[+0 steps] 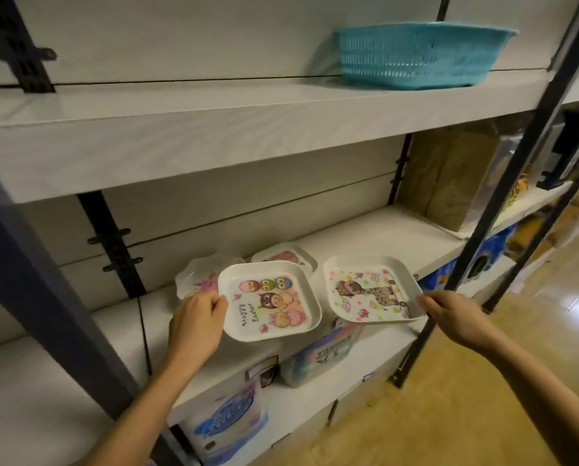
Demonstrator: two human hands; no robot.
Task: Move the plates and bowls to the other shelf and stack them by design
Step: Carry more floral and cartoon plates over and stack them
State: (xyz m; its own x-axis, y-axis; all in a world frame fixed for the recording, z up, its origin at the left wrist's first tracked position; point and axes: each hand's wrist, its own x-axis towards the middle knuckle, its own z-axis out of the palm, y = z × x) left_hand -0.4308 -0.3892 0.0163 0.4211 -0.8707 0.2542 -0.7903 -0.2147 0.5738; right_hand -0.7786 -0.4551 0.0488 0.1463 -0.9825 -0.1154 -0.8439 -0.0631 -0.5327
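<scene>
My left hand [197, 317] grips the left edge of a square white plate with an owl and "Happy Easter" print [270, 301], held over the front of the middle shelf [382, 237]. My right hand [449, 314] pinches the right corner of a square plate with a giraffe print [370, 292], tilted beside the first. Behind them on the shelf lie a scalloped plate with pink flowers [194, 279] and another square printed plate [288, 255], both partly hidden.
A turquoise plastic basket [416, 55] sits on the top shelf [214, 105]. Brown packages [449, 176] fill the middle shelf's right end. Printed packs [321, 354] stand on the shelf below. A dark upright post [503, 183] rises right of my right hand.
</scene>
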